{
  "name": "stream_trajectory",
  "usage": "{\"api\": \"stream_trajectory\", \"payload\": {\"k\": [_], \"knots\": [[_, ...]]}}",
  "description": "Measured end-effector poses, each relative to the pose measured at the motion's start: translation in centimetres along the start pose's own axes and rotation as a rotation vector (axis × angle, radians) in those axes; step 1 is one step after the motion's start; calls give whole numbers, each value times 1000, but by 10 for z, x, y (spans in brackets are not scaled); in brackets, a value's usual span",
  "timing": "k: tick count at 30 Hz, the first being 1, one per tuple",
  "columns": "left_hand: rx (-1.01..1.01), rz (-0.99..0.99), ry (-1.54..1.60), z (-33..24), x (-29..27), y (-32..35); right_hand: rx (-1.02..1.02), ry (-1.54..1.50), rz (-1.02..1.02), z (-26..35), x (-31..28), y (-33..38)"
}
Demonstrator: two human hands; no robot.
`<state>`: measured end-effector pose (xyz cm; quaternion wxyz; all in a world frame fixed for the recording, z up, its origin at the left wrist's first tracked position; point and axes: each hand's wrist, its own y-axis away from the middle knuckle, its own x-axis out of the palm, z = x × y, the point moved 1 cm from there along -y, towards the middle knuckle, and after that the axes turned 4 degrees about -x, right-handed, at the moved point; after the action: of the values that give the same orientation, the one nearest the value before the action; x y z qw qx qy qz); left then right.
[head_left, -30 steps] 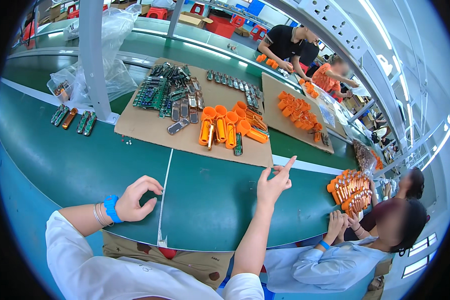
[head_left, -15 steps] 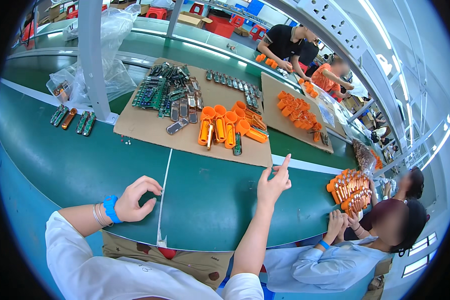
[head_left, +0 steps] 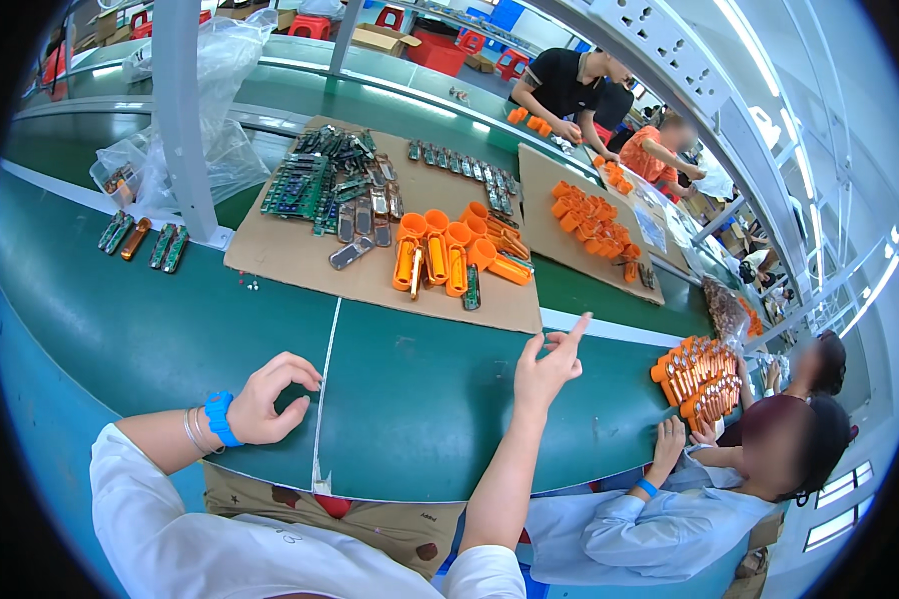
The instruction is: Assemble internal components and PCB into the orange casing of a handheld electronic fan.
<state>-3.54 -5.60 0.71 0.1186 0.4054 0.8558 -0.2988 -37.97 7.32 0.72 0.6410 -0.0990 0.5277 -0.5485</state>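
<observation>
Orange holders (head_left: 436, 260) sit on cardboard (head_left: 292, 262), upper centre; green tabletop (head_left: 410, 409) spreads from its near edge down between the loosely curved left hand (head_left: 270, 401) and right hand (head_left: 547, 371), fingers parted, pointing farther right than before.

Orange cups (head_left: 457, 235), green worktop (head_left: 425, 399), tan cardboard (head_left: 290, 260).

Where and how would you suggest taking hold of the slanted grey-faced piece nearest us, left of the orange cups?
Probably by its long edges near the lower-left end, the left hand coming from the near left: the grey-faced piece is long and narrow, with another piece by its upper-right end.
</observation>
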Motion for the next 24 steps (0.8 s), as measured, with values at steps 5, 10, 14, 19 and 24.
{"api": "stream_trajectory", "payload": {"k": [5,10,14,19,24], "knots": [[-3,1,1,1,1,1,18,10,9,4,0,-1],[-6,-10,11,0,1,1,61,-101,-118,3,-1,0],[-8,9,17,-1,1,1,97,-65,140,-8,9,3],[-28,31,34,1,2,1,-25,-187,488,7,14,5],[-20,56,16,0,1,3,-40,-211,722,8,17,10]]}}
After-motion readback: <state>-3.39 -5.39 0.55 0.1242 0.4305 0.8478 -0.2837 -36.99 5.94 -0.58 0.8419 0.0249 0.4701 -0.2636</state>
